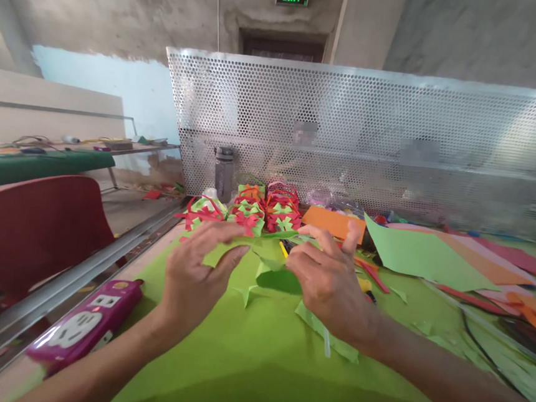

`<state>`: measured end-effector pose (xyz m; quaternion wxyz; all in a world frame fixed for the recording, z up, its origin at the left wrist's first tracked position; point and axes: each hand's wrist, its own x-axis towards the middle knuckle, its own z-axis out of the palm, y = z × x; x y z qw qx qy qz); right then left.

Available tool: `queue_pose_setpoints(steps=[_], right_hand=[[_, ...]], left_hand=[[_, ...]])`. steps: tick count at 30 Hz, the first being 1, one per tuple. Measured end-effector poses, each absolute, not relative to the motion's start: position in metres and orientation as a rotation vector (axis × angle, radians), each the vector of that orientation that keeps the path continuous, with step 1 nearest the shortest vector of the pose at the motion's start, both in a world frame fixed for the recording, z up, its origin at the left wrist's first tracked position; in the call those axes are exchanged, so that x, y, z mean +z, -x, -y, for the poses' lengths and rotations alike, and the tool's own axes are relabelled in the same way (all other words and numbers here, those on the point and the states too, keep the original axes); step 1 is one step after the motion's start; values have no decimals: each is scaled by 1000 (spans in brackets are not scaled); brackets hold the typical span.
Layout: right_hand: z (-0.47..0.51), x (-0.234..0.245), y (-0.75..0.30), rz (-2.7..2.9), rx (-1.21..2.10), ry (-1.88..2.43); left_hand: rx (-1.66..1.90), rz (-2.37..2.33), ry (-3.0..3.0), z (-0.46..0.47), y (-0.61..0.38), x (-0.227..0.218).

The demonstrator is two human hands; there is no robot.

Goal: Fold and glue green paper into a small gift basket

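Note:
My left hand (pixel 203 273) is raised over the green tabletop, its thumb and fingers apart with nothing between them. My right hand (pixel 329 281) is curled, thumb and index finger pinching the end of a narrow green paper strip (pixel 278 234). That strip reaches from the right fingertips toward the left hand. Beneath the hands lies a folded green paper piece (pixel 280 279), partly covered by the right hand. A cut green scrap (pixel 245 294) rests beside it. Just beyond the hands stand several small red and green paper baskets (pixel 247 210).
A purple power strip (pixel 91 323) lies at the left table edge, near a red chair (pixel 35 231). A grey bottle (pixel 223 175) stands before the perforated metal panel (pixel 372 129). Coloured paper sheets (pixel 423 252), an orange card (pixel 329 224) and scraps cover the right side.

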<state>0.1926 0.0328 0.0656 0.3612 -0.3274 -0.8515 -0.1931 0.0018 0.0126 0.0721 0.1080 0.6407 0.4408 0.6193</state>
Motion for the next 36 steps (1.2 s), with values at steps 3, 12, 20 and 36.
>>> queue_pose_setpoints(steps=[3, 12, 20, 36], right_hand=[[-32, 61, -191, 2253, -599, 859], [-21, 55, -182, 2284, -744, 770], [-20, 52, -181, 2292, -681, 882], [-19, 54, -181, 2238, -537, 893]], left_hand=[[1647, -1163, -2213, -5, -4, 68], [1302, -1193, -2311, -11, -13, 50], [1340, -1259, -2405, -9, -11, 49], [1248, -1234, -2593, -8, -11, 51]])
